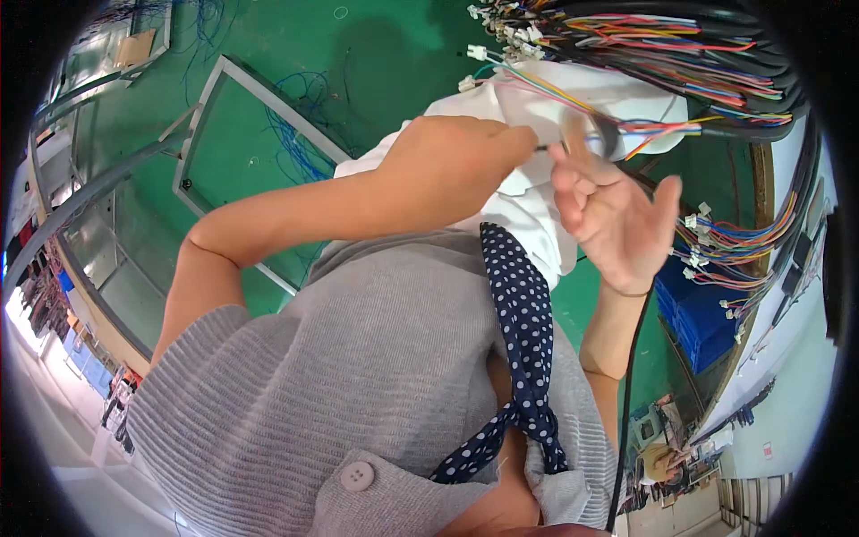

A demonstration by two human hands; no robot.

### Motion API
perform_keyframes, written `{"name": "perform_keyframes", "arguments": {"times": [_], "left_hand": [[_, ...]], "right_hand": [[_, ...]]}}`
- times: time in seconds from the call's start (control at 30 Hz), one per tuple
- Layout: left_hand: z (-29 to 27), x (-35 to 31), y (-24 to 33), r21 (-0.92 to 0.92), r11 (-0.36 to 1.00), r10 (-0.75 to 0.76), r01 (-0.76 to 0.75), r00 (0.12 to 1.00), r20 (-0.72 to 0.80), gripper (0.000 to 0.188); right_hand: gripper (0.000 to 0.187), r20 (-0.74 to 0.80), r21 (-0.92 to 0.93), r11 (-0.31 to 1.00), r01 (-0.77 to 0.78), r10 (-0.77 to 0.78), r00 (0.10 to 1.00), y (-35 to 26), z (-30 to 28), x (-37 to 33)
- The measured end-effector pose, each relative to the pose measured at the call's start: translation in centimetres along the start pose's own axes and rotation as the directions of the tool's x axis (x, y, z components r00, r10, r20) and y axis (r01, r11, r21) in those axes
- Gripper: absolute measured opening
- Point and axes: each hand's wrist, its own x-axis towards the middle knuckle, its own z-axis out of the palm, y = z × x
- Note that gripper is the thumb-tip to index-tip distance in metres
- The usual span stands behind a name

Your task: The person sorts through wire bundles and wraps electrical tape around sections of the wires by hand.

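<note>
Harness (pixel 660 128) is above the lap, right of centre: coloured wires, black sheath running off right, white connectors (pixel 478 53) at the free end, upper left.

Left hand (pixel 465 170): curled, thumb and forefinger pinching a thin dark strip (pixel 543 148) just left of the wires. Can't make out what the strip is.

Right hand (pixel 617 215): loose, palm showing, thumb spread well away, some fingers bent in. Nearest fingers are motion-blurred beside the harness; can't say if they touch it or the strip.

Progress, my read: sheath and connectors are on. A dark band (pixel 608 136) shows by the wires near the right hand, but too blurred to tell if it's wrapped round them or just in front. So I'd call the work at that spot mid-step, not finished.

Pile (pixel 680 40) of similar harnesses lies just behind, connectors on; second bunch (pixel 747 240) at right. Can't judge which of those are done. Blue crate (pixel 698 313) below the bunch.
</note>
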Motion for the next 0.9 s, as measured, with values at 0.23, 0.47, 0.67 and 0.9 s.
{"name": "perform_keyframes", "arguments": {"times": [0.23, 0.47, 0.67, 0.9], "left_hand": [[-1.2, 0.1, 1.3, -0.661, 0.681, -0.103, 0.315, 0.935, 0.339, 0.020], [-1.6, -1.9, 1.5, -0.497, 0.761, -0.221, 0.416, 0.887, 0.405, 0.020], [-1.9, -2.5, 1.3, -0.539, 0.728, -0.199, 0.425, 0.882, 0.426, 0.020], [-3.9, -3.2, 1.5, -0.632, 0.626, -0.190, 0.457, 0.875, 0.445, 0.024]], "right_hand": [[0.072, 0.083, -0.631, 0.726, 0.272, -0.286, 0.955, 1.1, -5.3, 0.4], [0.061, -0.201, -0.608, 0.722, 0.330, -0.542, 0.816, 0.6, -0.2, 3.2], [0.048, -0.216, -0.737, 0.535, 0.413, -0.765, 0.606, -2.4, -2.6, 3.2], [0.044, -0.204, -0.633, 0.526, 0.568, -0.821, 0.533, -2.4, -2.3, 2.9]]}}
